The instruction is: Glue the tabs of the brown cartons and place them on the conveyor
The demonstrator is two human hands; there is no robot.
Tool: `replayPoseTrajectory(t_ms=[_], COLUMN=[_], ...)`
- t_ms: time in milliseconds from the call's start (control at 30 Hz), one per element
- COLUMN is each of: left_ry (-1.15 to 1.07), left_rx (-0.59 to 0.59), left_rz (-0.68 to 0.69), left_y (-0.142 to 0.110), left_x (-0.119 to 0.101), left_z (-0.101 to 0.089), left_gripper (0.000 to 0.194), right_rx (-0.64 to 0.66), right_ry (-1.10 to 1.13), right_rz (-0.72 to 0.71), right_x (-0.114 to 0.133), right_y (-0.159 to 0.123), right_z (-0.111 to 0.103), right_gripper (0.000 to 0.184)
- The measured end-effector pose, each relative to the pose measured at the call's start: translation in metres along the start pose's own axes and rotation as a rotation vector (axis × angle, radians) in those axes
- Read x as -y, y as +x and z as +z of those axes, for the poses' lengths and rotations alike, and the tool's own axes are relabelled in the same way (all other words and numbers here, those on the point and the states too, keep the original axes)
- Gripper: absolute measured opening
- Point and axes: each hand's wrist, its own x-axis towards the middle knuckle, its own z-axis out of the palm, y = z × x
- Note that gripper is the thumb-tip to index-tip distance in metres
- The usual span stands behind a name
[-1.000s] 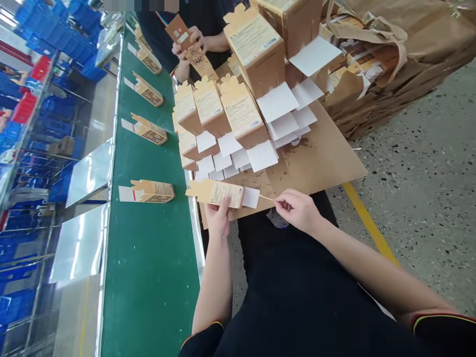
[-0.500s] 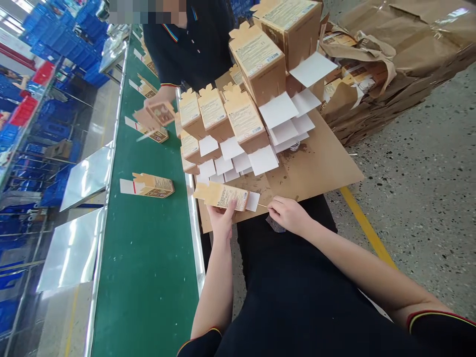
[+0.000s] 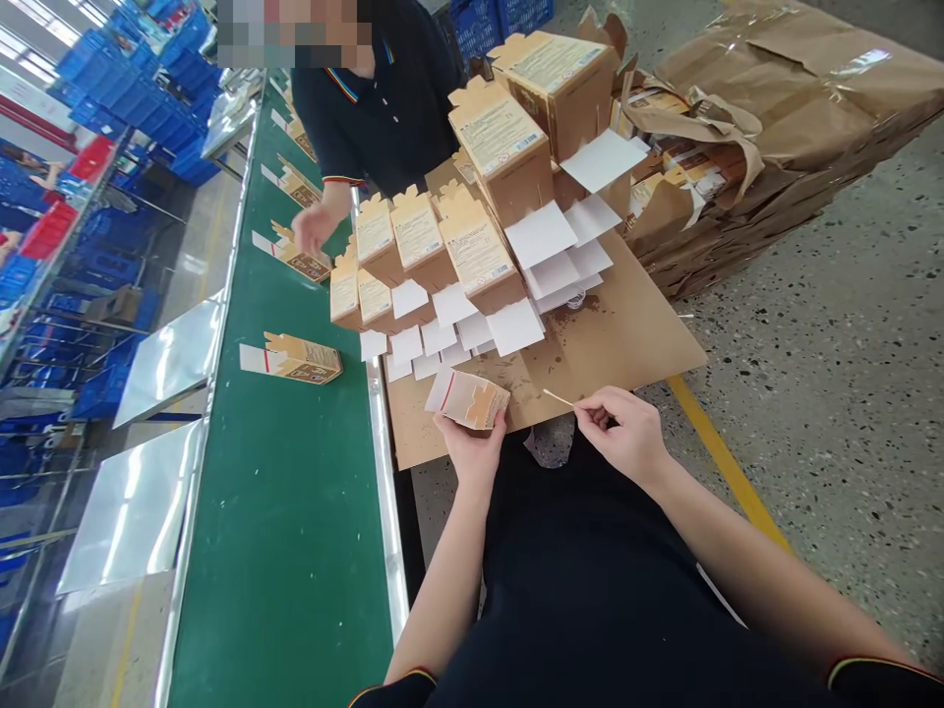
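My left hand [image 3: 474, 454] is closed round a small carton [image 3: 479, 401], with its white flap and red stripe tilted towards me. Between the fingertips of my right hand [image 3: 625, 433] is pinched a cotton swab [image 3: 559, 397], its pale tip pointing left, apart from the carton. Beyond both hands, stacked cartons [image 3: 478, 251] stand on a brown cardboard sheet [image 3: 626, 339], several with white flaps sticking out towards me.
On my left runs a green conveyor belt [image 3: 287, 511] carrying a carton [image 3: 302, 359] and several more farther up. A co-worker's hand [image 3: 314, 228] is over the belt. Brown paper-wrapped bundles [image 3: 796, 128] lie at the right, above a speckled floor [image 3: 848, 393].
My left hand has turned the carton so its striped flap faces up. My right hand with the swab has moved right, away from it. The co-worker's carton now stands at the stack's left end.
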Motion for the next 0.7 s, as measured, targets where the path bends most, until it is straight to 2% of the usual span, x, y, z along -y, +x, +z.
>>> replayPoseTrajectory(t_ms=[100,167,233,333,400,467,533,600,633,700], left_ry=[-0.020,-0.004,-0.005,-0.033,-0.012,0.021,0.017,-0.008,-0.008,0.034], left_rx=[0.013,-0.063,-0.215,-0.452,-0.548,-0.583,-0.543,-0.491,-0.488,-0.560], left_rz=[-0.037,-0.058,-0.069,-0.015,0.010,-0.056,-0.171,-0.261,-0.288,-0.312], left_y=[0.005,0.016,0.034,0.067,0.086,0.100,0.106,0.104,0.100,0.086], left_x=[-0.001,0.002,0.008,0.022,0.032,0.043,0.053,0.062,0.065,0.070], left_z=[-0.007,-0.027,-0.061,-0.126,-0.166,-0.193,-0.207,-0.211,-0.212,-0.212], left_gripper=[0.077,0.081,0.086,0.092,0.093,0.093,0.095,0.098,0.101,0.103], right_rx=[0.023,0.012,-0.023,-0.078,-0.104,-0.124,-0.122,-0.094,-0.067,0.008], right_ry=[0.005,-0.008,-0.038,-0.085,-0.104,-0.134,-0.191,-0.260,-0.296,-0.373], right_rz=[0.019,0.041,0.064,0.075,0.061,0.043,0.040,0.045,0.046,0.036], right_x=[0.001,0.000,-0.004,-0.015,-0.024,-0.031,-0.038,-0.044,-0.046,-0.050], right_y=[-0.003,-0.005,-0.007,-0.006,0.002,0.016,0.036,0.060,0.073,0.100], right_z=[-0.004,-0.009,-0.018,-0.034,-0.043,-0.049,-0.054,-0.057,-0.058,-0.059], right_gripper=[0.019,0.022,0.023,0.022,0.019,0.017,0.016,0.014,0.012,0.010])
